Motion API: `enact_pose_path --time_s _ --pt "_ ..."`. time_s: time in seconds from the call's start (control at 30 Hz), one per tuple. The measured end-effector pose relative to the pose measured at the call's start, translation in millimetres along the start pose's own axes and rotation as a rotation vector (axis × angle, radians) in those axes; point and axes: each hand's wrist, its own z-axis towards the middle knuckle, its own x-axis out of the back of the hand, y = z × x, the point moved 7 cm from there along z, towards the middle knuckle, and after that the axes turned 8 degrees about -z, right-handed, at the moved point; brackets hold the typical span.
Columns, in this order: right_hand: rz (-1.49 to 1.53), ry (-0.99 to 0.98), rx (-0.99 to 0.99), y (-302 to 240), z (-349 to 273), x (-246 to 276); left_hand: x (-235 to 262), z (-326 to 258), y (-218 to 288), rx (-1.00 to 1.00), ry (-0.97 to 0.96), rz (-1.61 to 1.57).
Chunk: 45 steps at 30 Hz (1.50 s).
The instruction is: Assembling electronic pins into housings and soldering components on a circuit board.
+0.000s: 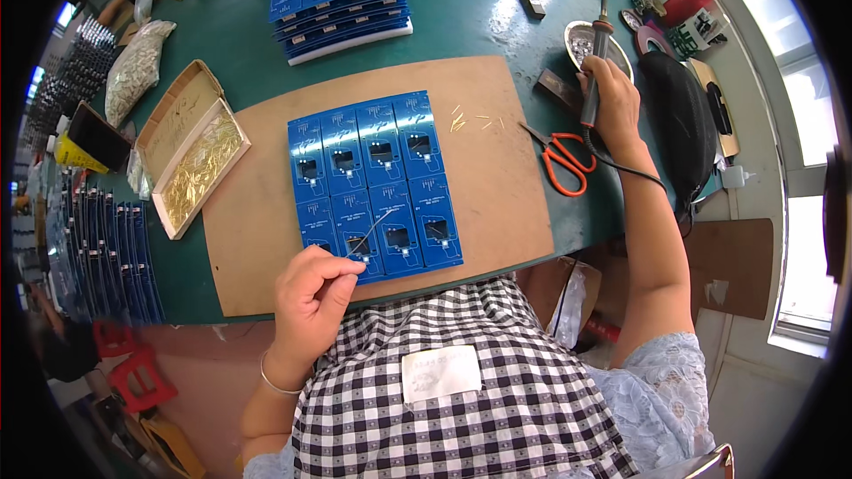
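Observation:
My right hand [614, 102] is wrapped round the handle of a soldering iron [602, 40], its tip pointing up and away over a small dish [579, 39] of metal bits. In a pinch, my left hand [315, 293] holds a thin strand of solder wire [371, 231] that reaches over the near part of a blue circuit board panel [377, 182]. The panel lies flat on a brown board [497, 204] and is made up of several matching units with dark square cutouts. A few loose gold pins [458, 119] lie to the right of the panel.
Orange-handled scissors [568, 168] lie right of the brown board. At left stands an open cardboard box [200, 164] of gold pins, with a bag of white parts [135, 75] beyond. Stacked blue panels [342, 0] are at the back, more [106, 248] at far left. A black case [679, 129] sits at right.

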Motion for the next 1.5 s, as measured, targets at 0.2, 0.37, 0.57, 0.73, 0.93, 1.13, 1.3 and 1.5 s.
enact_pose_path --time_s 0.2,0.37,0.57,0.73,0.93,1.13,1.3,1.5 --pt "0.272 0.076 0.181 -33.6 33.8 -7.0 -8.3 5.8 4.3 -0.021 -0.042 0.010" --pt "0.461 -0.022 0.310 -67.8 44.8 -18.3 -13.0 5.6 9.2 -0.048 -0.070 0.057" --pt "0.524 -0.116 0.292 -80.0 25.3 -2.1 -4.3 2.2 4.5 -0.040 -0.048 0.100" --pt "0.427 -0.284 0.325 -81.0 10.7 3.3 -7.8 10.3 5.6 -0.041 -0.087 0.103" --pt "0.321 -0.023 -0.019 -26.5 -31.4 30.5 -2.1 10.6 5.0 -0.051 -0.081 0.142" --pt "0.155 -0.131 -0.101 0.3 -56.8 17.8 -1.0 18.8 2.6 -0.005 -0.082 0.111" --pt "0.082 -0.095 -0.162 63.9 -56.6 13.0 -1.8 19.7 13.5 -0.069 -0.103 0.163" --pt "0.124 0.053 0.172 -19.8 -3.8 34.1 5.4 9.6 2.1 0.005 -0.024 0.149"
